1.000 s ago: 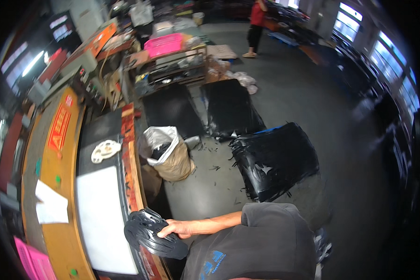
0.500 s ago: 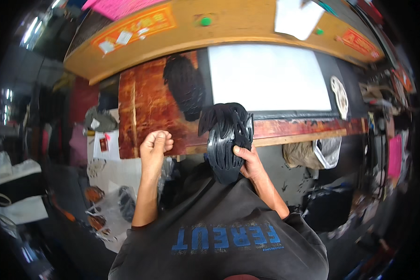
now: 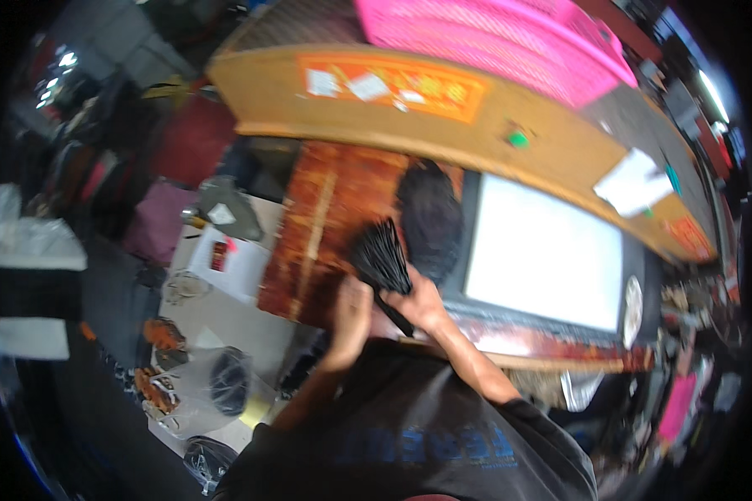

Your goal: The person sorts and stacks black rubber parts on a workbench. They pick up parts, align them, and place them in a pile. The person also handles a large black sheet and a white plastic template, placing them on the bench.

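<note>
A bundle of black slotted cut pieces, resembling shoe uppers, fans upward over the left part of the red-brown wooden bench. My right hand is closed around its lower end. Close by on the left, my left hand is blurred at the fingers, and whether it touches the bundle is unclear. Just right of the bundle lies a dark pile of similar black pieces. Farther right a white board rests on a black mat, with a pale sole-shaped piece beside it.
A wooden shelf runs along the bench's back, bearing a pink mesh basket and a hanging white paper. At left stand a grey-green bundle, a paper sheet and a clear plastic bag.
The view has turned leftward. My right hand has carried the black bundle to the bench's left part, its fanned end now up and away. My left hand has come close to it.
</note>
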Action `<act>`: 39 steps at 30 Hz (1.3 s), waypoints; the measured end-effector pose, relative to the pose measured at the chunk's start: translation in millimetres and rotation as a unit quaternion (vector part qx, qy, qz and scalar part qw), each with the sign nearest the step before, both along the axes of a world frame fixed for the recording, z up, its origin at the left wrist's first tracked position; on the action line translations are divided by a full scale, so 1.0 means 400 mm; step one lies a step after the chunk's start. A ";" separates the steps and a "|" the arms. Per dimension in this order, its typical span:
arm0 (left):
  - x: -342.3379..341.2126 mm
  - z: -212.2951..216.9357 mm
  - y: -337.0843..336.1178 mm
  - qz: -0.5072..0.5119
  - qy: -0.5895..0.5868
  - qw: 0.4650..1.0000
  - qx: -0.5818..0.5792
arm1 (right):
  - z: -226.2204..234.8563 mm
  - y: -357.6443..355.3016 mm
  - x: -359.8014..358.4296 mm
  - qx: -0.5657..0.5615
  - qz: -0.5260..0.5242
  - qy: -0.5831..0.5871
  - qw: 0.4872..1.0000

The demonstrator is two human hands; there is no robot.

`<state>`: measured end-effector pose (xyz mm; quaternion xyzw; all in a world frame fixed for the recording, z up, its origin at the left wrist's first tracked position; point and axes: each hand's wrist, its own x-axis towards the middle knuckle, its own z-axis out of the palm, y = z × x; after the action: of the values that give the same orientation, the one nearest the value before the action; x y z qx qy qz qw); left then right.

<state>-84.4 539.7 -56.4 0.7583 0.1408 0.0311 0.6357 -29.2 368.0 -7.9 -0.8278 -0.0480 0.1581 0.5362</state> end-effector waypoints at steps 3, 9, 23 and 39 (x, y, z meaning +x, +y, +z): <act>0.005 -0.031 -0.017 -0.011 0.113 0.992 -0.062 | -0.062 0.051 0.004 -0.151 0.091 0.030 0.984; -0.006 -0.022 -0.015 -0.046 0.016 0.988 -0.147 | -0.121 0.024 0.012 -0.024 0.122 -0.028 0.992; -0.018 -0.122 -0.038 -0.215 -0.063 0.974 0.013 | -0.115 -0.105 -0.022 0.257 0.077 0.217 0.939; -0.049 -0.084 0.005 -0.154 0.010 0.986 -0.070 | -0.169 -0.085 -0.039 0.334 0.060 0.142 0.930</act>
<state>-104.2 541.6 -90.0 0.7250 0.0300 -0.0845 0.6829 -45.0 333.9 -75.4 -0.5657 -0.0710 0.2805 0.7722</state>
